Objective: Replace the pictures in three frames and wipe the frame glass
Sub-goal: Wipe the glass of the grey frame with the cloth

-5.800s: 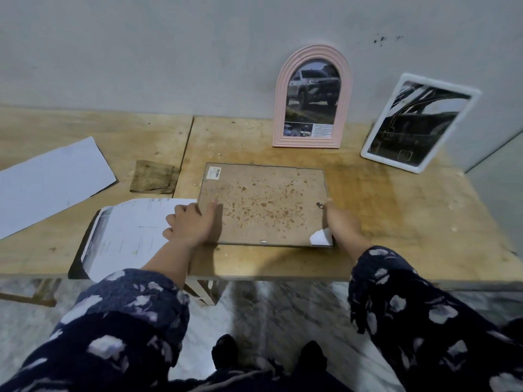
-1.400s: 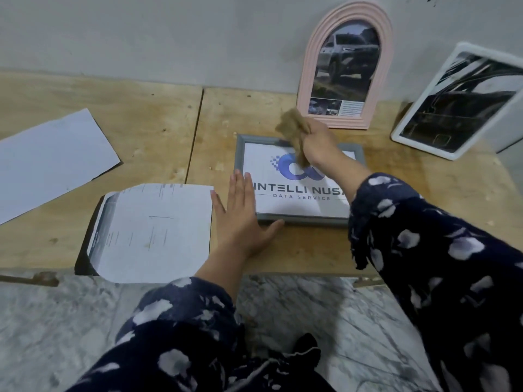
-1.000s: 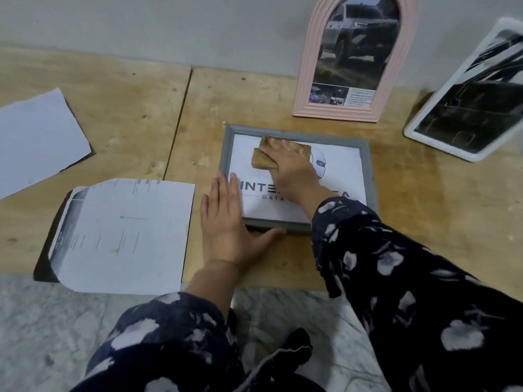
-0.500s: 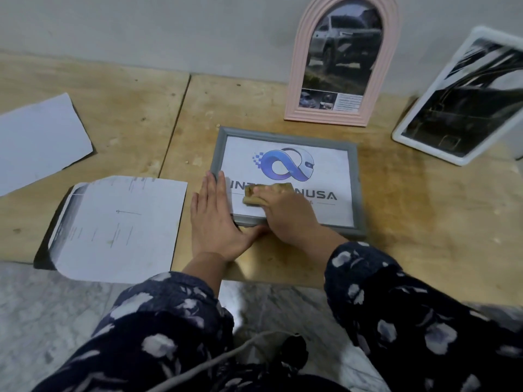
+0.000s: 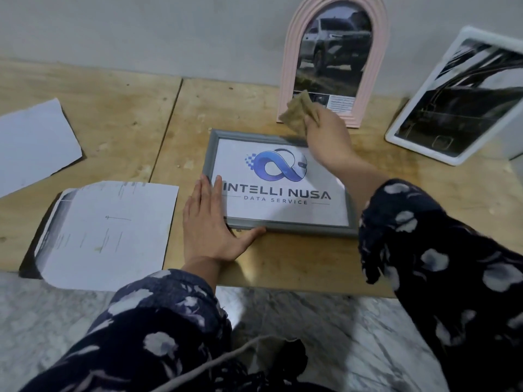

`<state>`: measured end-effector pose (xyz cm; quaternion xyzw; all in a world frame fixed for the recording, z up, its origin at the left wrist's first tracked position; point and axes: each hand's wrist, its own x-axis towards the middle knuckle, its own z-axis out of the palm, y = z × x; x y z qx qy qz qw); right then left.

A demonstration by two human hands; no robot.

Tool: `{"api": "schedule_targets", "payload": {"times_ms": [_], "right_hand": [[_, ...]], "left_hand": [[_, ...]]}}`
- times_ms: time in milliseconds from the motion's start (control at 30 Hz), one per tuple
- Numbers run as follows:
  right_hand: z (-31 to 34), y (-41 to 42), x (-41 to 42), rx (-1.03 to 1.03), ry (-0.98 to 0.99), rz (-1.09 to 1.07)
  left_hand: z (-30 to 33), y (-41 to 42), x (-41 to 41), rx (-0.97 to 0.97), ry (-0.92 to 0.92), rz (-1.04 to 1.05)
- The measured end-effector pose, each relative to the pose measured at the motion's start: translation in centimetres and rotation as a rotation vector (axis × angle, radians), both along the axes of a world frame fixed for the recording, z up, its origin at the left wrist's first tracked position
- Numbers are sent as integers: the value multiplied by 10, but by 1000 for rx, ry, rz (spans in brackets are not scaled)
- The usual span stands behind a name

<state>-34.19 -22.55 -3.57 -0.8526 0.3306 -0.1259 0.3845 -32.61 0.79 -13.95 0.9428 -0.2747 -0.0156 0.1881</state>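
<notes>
So the wooden table [image 5: 297, 267] takes up most of the view, pushed against a plain wall, with two loose sheets of paper on its left side: one big printed sheet [image 5: 107, 233] near the front edge and a blank one [image 5: 34, 142] further back. Two frames stand leaning on the wall, a pink arched frame [image 5: 334, 63] with a truck photo and a white frame [image 5: 461, 100] off to the right, tilted back.

The one being worked on is the grey frame [image 5: 278, 182], lying flat and face up in the middle of the table, logo picture already in it. Its long side runs left to right, right in front of the person.

The left hand [image 5: 210, 227] is spread flat and wide on the near-left corner, fingers over the left rail, thumb along the bottom rail, pinning it down. The right hand [image 5: 325, 134] is pinched around a crumpled tan cloth [image 5: 297, 111], lifted off the glass above the frame's far-right corner, just in front of the pink frame.

My guess: still mid-wipe. The cloth hand is at the far edge, so the next pass would come down and back toward the body or sweep left along the long side. Left hand is nearer but busy holding.
</notes>
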Motion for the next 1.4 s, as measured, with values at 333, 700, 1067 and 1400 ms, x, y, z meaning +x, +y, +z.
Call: {"api": "schedule_targets", "payload": {"times_ms": [333, 700, 1067, 1400], "right_hand": [[-88, 18, -7, -137, 237, 320], [-84, 57, -80, -192, 209, 434], [-27, 28, -75, 337, 271, 239], [-14, -38, -24, -170, 63, 38]], "left_hand": [[-5, 0, 2, -51, -48, -4], [-4, 1, 0, -50, -55, -11], [-5, -1, 2, -7, -64, -20], [-6, -2, -1, -16, -47, 14]]}}
